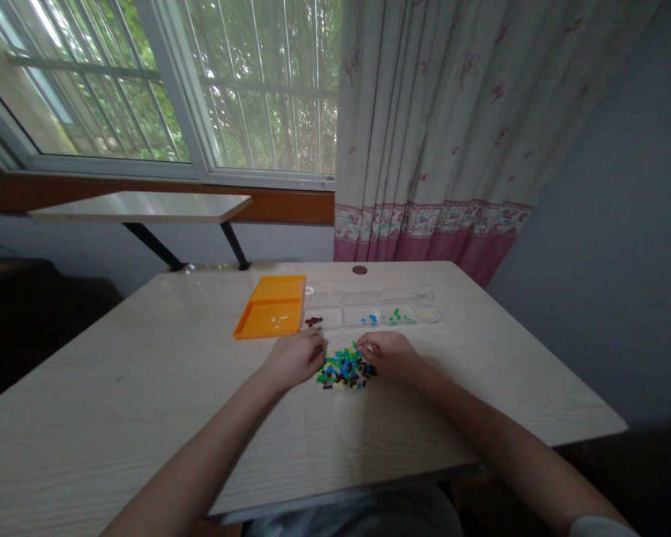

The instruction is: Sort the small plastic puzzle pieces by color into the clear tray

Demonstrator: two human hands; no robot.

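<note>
A pile of small toy building bricks point(345, 367) in green, blue, brown, yellow and white lies on the table between my hands. My left hand point(300, 355) rests at the pile's left edge, fingers curled together; whatever is in them is hidden. At the upper right of the pile, my right hand point(390, 353) has thumb and finger pinched close to some green bricks, and I cannot make out what they hold. Just beyond stands a clear compartment tray point(342, 316) with brown bricks point(313, 321), blue bricks point(370, 319), green bricks point(397, 315) and a few yellow ones in separate compartments.
An orange open case point(268, 333) with a few white pieces point(279, 322) sits left of the tray. A raised shelf point(145, 206) on black legs stands at the back left of the wooden table point(162, 380). Behind are a window and a curtain point(425, 149).
</note>
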